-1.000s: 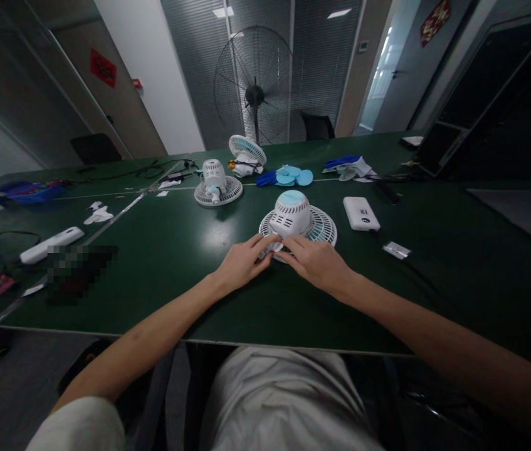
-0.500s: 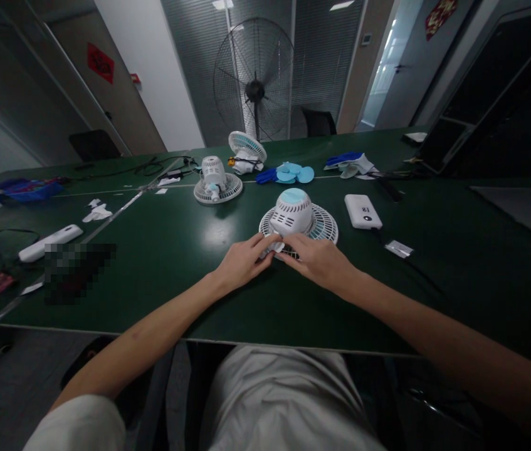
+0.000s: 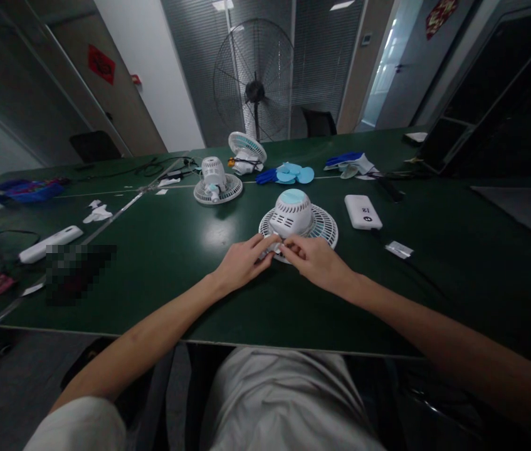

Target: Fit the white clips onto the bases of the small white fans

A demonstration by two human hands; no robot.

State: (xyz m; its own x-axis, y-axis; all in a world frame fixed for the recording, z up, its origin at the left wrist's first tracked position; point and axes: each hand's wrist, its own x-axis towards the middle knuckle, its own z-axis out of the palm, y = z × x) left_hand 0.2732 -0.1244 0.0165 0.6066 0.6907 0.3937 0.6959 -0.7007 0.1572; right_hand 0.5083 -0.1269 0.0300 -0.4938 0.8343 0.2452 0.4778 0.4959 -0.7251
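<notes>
A small white fan (image 3: 292, 213) lies grille down on the green table, its rounded motor housing with a pale blue cap facing up. My left hand (image 3: 242, 262) is closed on the white neck piece (image 3: 272, 247) at the fan's near side, thumb below and fingers above. From the other side, my right hand (image 3: 316, 262) pinches at the same spot with curled fingers. Whatever sits between the right fingertips is too small and covered to make out. The near part of the fan's grille (image 3: 325, 227) is partly hidden by my hands.
Behind stand two more small fans, one face down (image 3: 214, 181) and one tilted up (image 3: 247, 152). Pale blue discs (image 3: 294, 173) lie beside a blue glove (image 3: 266, 176). A white power bank (image 3: 363, 212) with a cable is at the right, a white bar-shaped device (image 3: 51, 244) at the left.
My right fingers have curled in more and shifted slightly at the neck piece. My left hand and the fan have stayed in place.
</notes>
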